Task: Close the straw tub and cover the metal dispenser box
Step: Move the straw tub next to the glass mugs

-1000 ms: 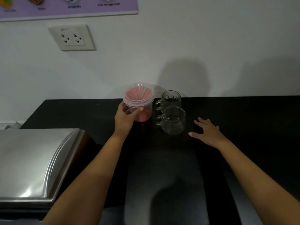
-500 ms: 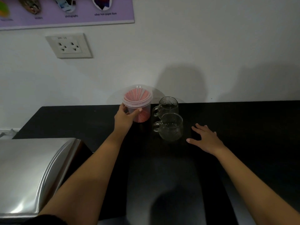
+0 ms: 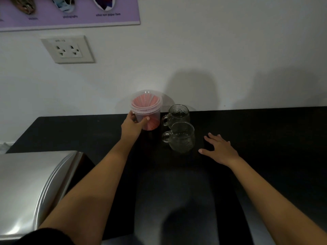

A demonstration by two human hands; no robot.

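A clear plastic straw tub (image 3: pixel 147 110) full of red-and-white straws stands at the back of the black counter, against the wall, with a clear lid on top. My left hand (image 3: pixel 133 123) wraps around its left side, thumb on the front. My right hand (image 3: pixel 218 149) lies flat on the counter with fingers spread, holding nothing, to the right of the glass mugs. The metal dispenser box (image 3: pixel 31 190) sits at the lower left with its curved steel cover down.
Two clear glass mugs (image 3: pixel 178 126) stand one behind the other just right of the tub, handles pointing left. The black counter (image 3: pixel 265 135) stretches right. On the white wall hang a power socket (image 3: pixel 68 49) and a purple poster (image 3: pixel 70 11).
The view has shifted down and left across the frames. My left hand stays on the tub and my right hand stays flat on the counter.
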